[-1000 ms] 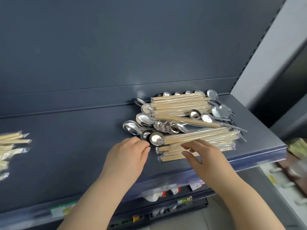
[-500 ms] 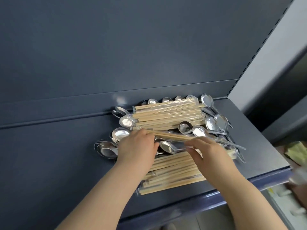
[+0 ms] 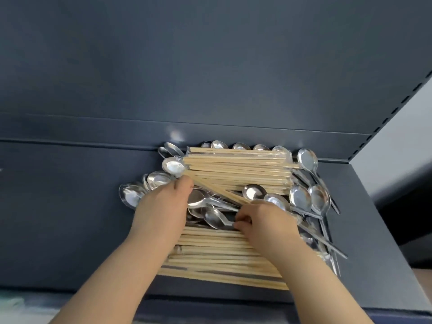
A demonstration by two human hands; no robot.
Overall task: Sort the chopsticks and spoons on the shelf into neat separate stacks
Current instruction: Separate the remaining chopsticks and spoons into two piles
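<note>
Everything sat in one mixed heap toward the right end of the shelf [image 3: 70, 218]. The far chopstick stack [image 3: 236, 167] and the near chopstick stack [image 3: 222, 258] both lay flat with their long axis running left to right, fairly tidy. The middle spoons [image 3: 210, 213] were jumbled in the gap between them. The right-side spoons [image 3: 301, 197] had bowls at the far end and handles trailing near and to the right.

One slanted pair [image 3: 217, 190] of chopsticks lay across the middle spoons, long axis running from far-left to near-right. The left hand [image 3: 163, 206] had its grip pinched on the far-left end. The right hand [image 3: 266, 223] was at the other end with fingers curled, but honestly I couldn't tell whether its grip was on the pair or on a spoon handle under it.

What I'd worry about:
- The pair's far-left end touched the far stack, so a careless lift could skew that stack.
- The spoons looked slick and tangled, so pulling one could drag its neighbours along.
- Both forearms hung over the near stack, which sat close to the shelf's front edge, so a nudge could push it off.
</note>
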